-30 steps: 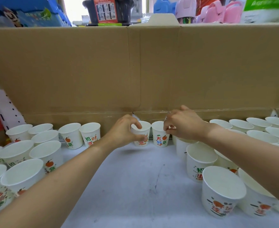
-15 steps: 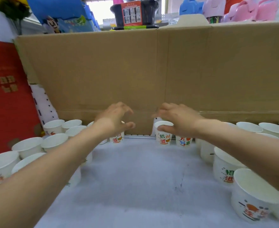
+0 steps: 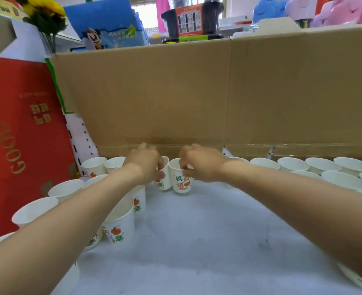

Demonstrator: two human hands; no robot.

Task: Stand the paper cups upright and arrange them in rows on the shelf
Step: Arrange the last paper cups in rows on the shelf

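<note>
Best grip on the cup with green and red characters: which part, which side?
Pinch the rim from above on its right side, as the right hand does now. The cup stands upright, mouth open; the left hand holds a neighbouring cup close beside its left, and cardboard walls off the back.

Shelf (image 3: 197,241) middle open; cups (image 3: 120,228) flank it; cardboard wall (image 3: 175,92) seemingly blocks behind.

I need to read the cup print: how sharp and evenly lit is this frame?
Head view: motion blur smears the left hand and right hand; print on the white paper cup pinched by the right hand is soft but legible; wide-angle distortion swells the forearms near the corners; the window behind is blown out.
</note>
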